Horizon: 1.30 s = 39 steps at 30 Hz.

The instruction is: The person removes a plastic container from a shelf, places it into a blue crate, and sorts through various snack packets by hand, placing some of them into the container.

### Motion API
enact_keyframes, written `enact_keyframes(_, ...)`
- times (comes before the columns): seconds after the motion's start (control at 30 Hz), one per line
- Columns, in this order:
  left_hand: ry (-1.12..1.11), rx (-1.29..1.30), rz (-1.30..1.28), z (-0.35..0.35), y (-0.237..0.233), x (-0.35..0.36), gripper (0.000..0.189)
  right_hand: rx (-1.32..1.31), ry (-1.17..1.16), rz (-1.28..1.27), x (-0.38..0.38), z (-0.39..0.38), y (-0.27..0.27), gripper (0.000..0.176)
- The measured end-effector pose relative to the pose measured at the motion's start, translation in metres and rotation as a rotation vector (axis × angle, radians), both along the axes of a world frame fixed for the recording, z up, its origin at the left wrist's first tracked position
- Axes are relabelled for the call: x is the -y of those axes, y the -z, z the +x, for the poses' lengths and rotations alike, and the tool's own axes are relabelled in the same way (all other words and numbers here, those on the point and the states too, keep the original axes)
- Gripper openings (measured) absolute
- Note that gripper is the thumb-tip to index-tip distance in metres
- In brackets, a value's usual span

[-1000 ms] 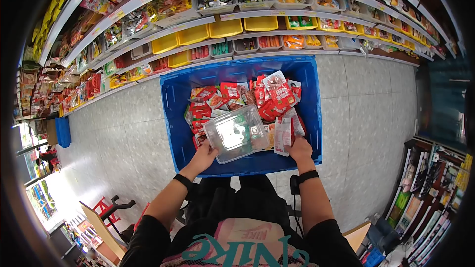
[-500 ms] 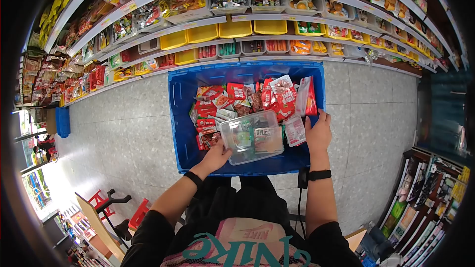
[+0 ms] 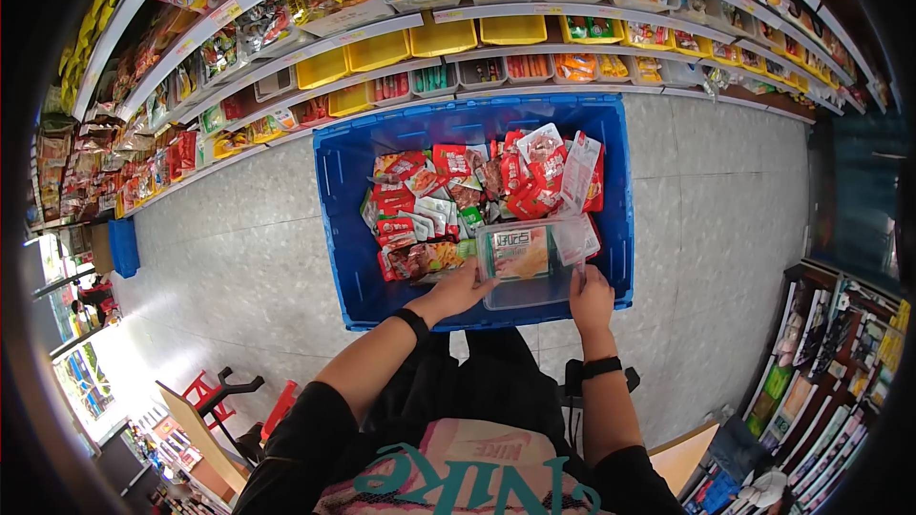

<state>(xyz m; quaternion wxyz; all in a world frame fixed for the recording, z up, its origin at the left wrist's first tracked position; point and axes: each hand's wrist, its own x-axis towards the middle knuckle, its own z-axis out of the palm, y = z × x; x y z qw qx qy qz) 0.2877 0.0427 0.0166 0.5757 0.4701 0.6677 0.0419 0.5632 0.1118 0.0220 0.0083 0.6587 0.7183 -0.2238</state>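
Note:
A blue crate (image 3: 329,229) stands on the floor in front of me, with many red and white snack packets (image 3: 448,160) heaped inside. Near its front side a clear plastic container (image 3: 525,296) lies over the heap, with a printed card or pack (image 3: 520,254) showing in or through it. My left hand (image 3: 456,292) grips the container's left edge. At the container's right side, my right hand (image 3: 592,298) has its fingers closed on the lower end of a pale snack packet (image 3: 574,238). Part of that packet overlaps the container's corner.
Curved shelves with yellow bins (image 3: 443,38) full or bare line the far side. A red stool (image 3: 279,407) and a wooden tabletop (image 3: 198,439) are at lower left. Racks of goods (image 3: 816,401) stand at right. Grey tiled floor (image 3: 229,238) surrounds the crate.
The container has shifted right and lower in the crate, my left hand moving with it. My right hand has come off the crate's right side and inward, closing on the pale packet.

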Motion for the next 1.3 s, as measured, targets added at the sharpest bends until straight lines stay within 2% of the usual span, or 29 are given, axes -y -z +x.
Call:
enact_keyframes(0.07,-0.271,0.358,0.042,0.000,0.027,0.015,0.065,-0.038,0.007,0.026,0.002,0.001,0.002,0.023)
enact_keyframes(0.17,-0.237,0.453,-0.101,-0.020,-0.006,0.003,0.072,-0.095,0.035,0.139,0.002,-0.006,0.004,0.022)
enact_keyframes(0.2,-0.234,0.446,-0.111,-0.026,0.002,0.007,0.072,-0.111,0.057,0.226,0.001,-0.009,0.003,0.021)
enact_keyframes(0.27,-0.206,0.538,-0.052,-0.043,0.024,0.020,0.069,-0.129,0.080,0.234,0.001,-0.012,-0.001,0.019)
enact_keyframes(0.3,-0.203,0.460,-0.034,-0.049,0.025,0.022,0.060,-0.123,0.071,0.237,0.001,-0.011,-0.002,0.019)
enact_keyframes(0.33,-0.197,0.453,-0.048,-0.057,0.037,0.029,0.060,-0.115,0.062,0.239,0.002,-0.011,-0.003,0.018)
enact_keyframes(0.43,-0.177,0.103,0.033,-0.077,0.053,0.029,0.030,-0.114,0.083,0.242,0.001,-0.012,-0.003,0.017)
enact_keyframes(0.53,-0.133,-0.041,0.074,-0.098,0.071,0.016,0.026,-0.109,0.082,0.248,0.003,-0.015,-0.006,0.016)
enact_keyframes(0.6,-0.212,-0.022,0.087,-0.103,0.077,0.007,0.022,-0.097,0.082,0.243,0.001,-0.014,-0.005,0.016)
enact_keyframes(0.67,-0.139,-0.176,0.186,-0.108,0.082,-0.009,0.020,-0.073,0.074,0.220,0.000,-0.012,-0.005,0.017)
enact_keyframes(0.73,-0.079,-0.222,0.149,-0.107,0.082,-0.027,0.022,-0.055,0.078,0.189,0.002,-0.012,-0.006,0.017)
enact_keyframes(0.8,0.062,-0.346,0.233,-0.097,0.070,-0.045,0.027,-0.039,0.057,0.176,0.000,-0.013,-0.009,0.018)
enact_keyframes(0.83,0.059,-0.344,0.225,-0.095,0.074,-0.048,0.027,-0.026,0.054,0.177,0.000,-0.013,-0.008,0.018)
enact_keyframes(0.9,0.293,-0.403,0.440,-0.093,0.086,-0.053,0.045,-0.035,0.064,0.162,-0.001,-0.015,-0.011,0.019)
enact_keyframes(0.93,0.292,-0.401,0.433,-0.090,0.094,-0.053,0.045,-0.044,0.080,0.151,-0.001,-0.015,-0.011,0.019)
enact_keyframes(1.0,0.296,-0.513,0.560,-0.085,0.108,-0.050,0.061,-0.021,0.067,0.142,0.000,-0.013,-0.008,0.020)
enact_keyframes(1.03,0.308,-0.518,0.541,-0.086,0.114,-0.049,0.071,-0.026,0.074,0.142,0.000,-0.013,-0.008,0.020)
enact_keyframes(1.07,0.310,-0.513,0.537,-0.089,0.119,-0.047,0.071,-0.032,0.081,0.142,0.000,-0.014,-0.009,0.020)
enact_keyframes(1.13,0.317,-0.440,0.346,-0.093,0.107,-0.053,0.070,-0.019,0.083,0.129,0.000,-0.017,-0.011,0.020)
enact_keyframes(1.2,0.321,-0.452,0.332,-0.097,0.098,-0.055,0.067,-0.019,0.073,0.144,-0.001,-0.015,-0.010,0.020)
enact_keyframes(1.27,0.467,-0.558,0.211,-0.103,0.087,-0.059,0.060,-0.009,0.072,0.151,0.000,-0.013,-0.007,0.020)
enact_keyframes(1.3,0.466,-0.591,0.215,-0.106,0.083,-0.056,0.047,-0.004,0.070,0.160,0.000,-0.013,-0.006,0.020)
